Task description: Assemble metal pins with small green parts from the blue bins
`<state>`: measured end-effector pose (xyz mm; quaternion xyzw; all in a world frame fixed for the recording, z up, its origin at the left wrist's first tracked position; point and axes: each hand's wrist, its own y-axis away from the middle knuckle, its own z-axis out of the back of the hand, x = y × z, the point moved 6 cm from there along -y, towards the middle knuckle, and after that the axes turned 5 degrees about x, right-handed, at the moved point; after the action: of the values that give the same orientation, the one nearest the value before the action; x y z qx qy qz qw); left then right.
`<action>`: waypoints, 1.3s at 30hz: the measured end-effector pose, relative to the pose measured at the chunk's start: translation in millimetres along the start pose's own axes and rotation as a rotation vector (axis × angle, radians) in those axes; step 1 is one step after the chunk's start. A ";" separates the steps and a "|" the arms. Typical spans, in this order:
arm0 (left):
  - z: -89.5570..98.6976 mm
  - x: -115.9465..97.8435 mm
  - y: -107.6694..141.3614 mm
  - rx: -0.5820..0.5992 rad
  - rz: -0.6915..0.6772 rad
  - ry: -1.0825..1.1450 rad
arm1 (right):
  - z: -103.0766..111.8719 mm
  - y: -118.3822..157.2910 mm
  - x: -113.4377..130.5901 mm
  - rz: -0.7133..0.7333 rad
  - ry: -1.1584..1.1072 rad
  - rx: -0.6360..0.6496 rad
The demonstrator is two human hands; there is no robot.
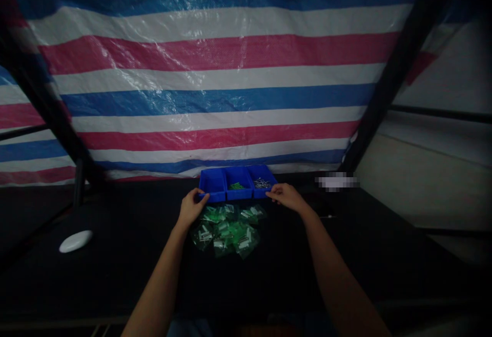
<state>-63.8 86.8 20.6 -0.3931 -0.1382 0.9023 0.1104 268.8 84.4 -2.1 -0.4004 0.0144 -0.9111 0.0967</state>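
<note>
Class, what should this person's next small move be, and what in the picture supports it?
Probably a gentle two-handed nudge of the row of blue bins away from the packets: the left hand and right hand are at its opposite front corners, and the packets lie close in front of it.

Left hand (192, 208), right hand (285, 196) pinching outer ends of three blue bins (240, 194); filled clear bags (230, 230) just in front.

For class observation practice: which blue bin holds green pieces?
The middle bin: green pieces lie inside it; the right bin holds silvery pieces, the left bin shows no green.
</note>
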 end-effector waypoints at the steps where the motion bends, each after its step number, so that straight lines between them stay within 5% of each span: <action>1: -1.5 -0.9 0.4 0.000 -0.007 0.009 | 4.6 -0.2 -1.8 -0.005 0.014 -0.069; 4: -6.5 -4.0 2.1 0.011 -0.033 0.034 | 15.2 0.6 -6.9 -0.031 0.029 -0.213; 8: -13.4 -4.0 4.1 0.055 -0.046 0.099 | 16.1 1.7 -7.5 -0.045 -0.050 -0.197; 16: -16.9 7.7 0.4 -0.001 0.000 0.343 | -18.5 11.7 6.6 -0.070 -0.139 0.284; 25: -16.0 10.0 -1.5 -0.008 -0.020 0.318 | -39.1 10.7 14.7 0.001 -0.058 0.406; 34: 7.2 -24.8 6.8 -0.187 -0.116 0.171 | -33.3 10.2 31.7 0.076 -0.313 0.353; 39: -4.1 -55.3 13.6 -0.040 -0.174 0.334 | -26.0 9.1 61.4 0.158 -0.585 0.172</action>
<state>-25.2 57.6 50.9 -0.5261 -0.1695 0.8087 0.2015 210.7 62.6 23.9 -0.6335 -0.0598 -0.7448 0.2008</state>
